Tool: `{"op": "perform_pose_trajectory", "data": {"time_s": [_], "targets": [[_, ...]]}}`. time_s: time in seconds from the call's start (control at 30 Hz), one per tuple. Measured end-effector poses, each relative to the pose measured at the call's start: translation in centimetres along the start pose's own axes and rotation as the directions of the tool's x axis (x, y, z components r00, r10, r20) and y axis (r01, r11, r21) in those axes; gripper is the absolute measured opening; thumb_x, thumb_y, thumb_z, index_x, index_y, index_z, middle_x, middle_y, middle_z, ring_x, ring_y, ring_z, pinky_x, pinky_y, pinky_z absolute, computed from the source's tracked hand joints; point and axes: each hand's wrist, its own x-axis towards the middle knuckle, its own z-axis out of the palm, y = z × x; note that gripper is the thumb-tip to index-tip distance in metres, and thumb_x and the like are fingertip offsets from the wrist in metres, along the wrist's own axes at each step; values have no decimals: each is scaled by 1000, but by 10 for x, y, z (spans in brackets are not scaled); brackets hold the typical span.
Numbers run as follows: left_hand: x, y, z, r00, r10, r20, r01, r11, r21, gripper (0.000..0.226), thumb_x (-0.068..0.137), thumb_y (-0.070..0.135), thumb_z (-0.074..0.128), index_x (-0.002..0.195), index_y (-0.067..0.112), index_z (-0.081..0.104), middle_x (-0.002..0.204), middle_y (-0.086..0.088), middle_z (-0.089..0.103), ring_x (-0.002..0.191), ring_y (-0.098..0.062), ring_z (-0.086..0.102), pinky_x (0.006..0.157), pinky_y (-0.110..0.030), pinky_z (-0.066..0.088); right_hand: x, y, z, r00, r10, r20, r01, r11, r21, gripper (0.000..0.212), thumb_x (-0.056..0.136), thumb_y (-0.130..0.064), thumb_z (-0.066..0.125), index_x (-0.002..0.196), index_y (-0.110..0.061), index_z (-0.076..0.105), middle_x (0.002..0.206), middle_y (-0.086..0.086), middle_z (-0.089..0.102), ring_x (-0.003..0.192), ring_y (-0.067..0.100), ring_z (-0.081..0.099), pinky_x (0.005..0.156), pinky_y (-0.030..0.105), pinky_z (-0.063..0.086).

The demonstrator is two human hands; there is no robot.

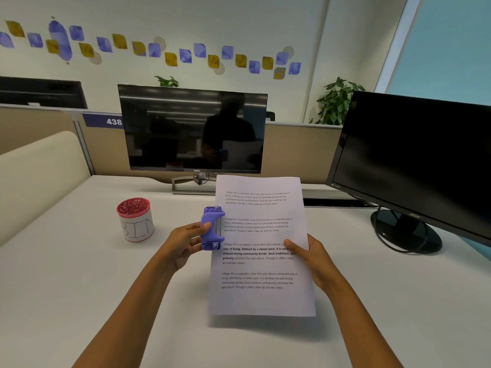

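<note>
1. Holding a printed sheet upright above the surface, the right hand pinches its right edge, thumb on the front.
2. The left hand has its fingers curled round a purple hole punch, whose slot sits over the sheet's left edge, about halfway up.
3. Done, by my judgement: the punch is lined up on the paper. No holes show.
4. Left to do: squeeze the punch and pull it off. The scraps probably belong in the red cup marked BIN, standing apart to the left.
</note>
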Motion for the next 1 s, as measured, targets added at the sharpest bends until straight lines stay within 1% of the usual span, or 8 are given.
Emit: {"op": "perform_pose_trajectory", "data": {"time_s": [0.1,0.23,0.4,0.5,0.6,0.83,0.9,1.0], "targets": [[0,1,2,1000,11,-18,-11,1000,15,22,89,16,55,108,6,56,98,-9,64,88,-23,61,82,-42,51,1,0,0,1000,2,-7,-2,1000,0,27,84,-21,66,110,-19,60,105,6,73,87,23,73,72,37,60],[-1,1,4,999,14,-30,-13,1000,19,11,88,16,56,97,10,60,96,-9,64,87,-22,61,78,-39,51,1,-2,-1,1000,0,-9,0,1000,-2,31,84,-21,66,113,-17,60,105,7,73,86,22,73,71,36,60],[-1,1,8,997,35,-63,-31,998,58,9,88,16,57,93,10,62,94,-9,64,85,-22,61,82,-41,48,1,-2,-2,1000,-6,1,6,1000,10,30,84,-20,65,114,-17,60,105,6,73,86,22,73,68,34,60],[-1,0,9,993,46,-111,-39,997,60,18,88,14,56,103,4,58,97,-11,63,92,-28,59,86,-41,47,0,-3,-2,1000,-14,0,14,1000,6,30,84,-21,65,114,-17,60,104,4,73,85,21,73,67,32,59],[0,-1,9,991,37,-125,-29,997,65,22,88,12,57,108,2,56,102,-13,62,96,-30,57,87,-40,46,0,-3,-3,1000,-17,11,17,1000,20,32,84,-19,66,115,-16,60,106,6,73,90,23,72,70,33,59],[1,-2,10,993,25,-115,-17,998,65,24,88,13,58,109,2,57,96,-12,64,96,-30,57,89,-38,45,1,-3,-6,1000,-21,16,20,999,24,29,84,-18,66,112,-17,61,106,6,73,91,24,72,70,33,59],[1,-1,9,993,21,-113,-13,997,79,28,88,15,58,112,1,56,100,-14,64,97,-30,58,90,-39,46,2,-3,-7,1000,-15,20,15,1000,21,31,83,-19,67,113,-15,61,106,7,73,91,24,72,70,34,58],[2,0,8,996,9,-91,-3,998,61,30,87,15,59,113,0,57,96,-12,66,88,-27,61,87,-37,48,3,-2,-8,1000,-9,24,9,1000,24,33,82,-19,68,114,-13,61,105,7,74,90,24,72,69,34,58]]}}
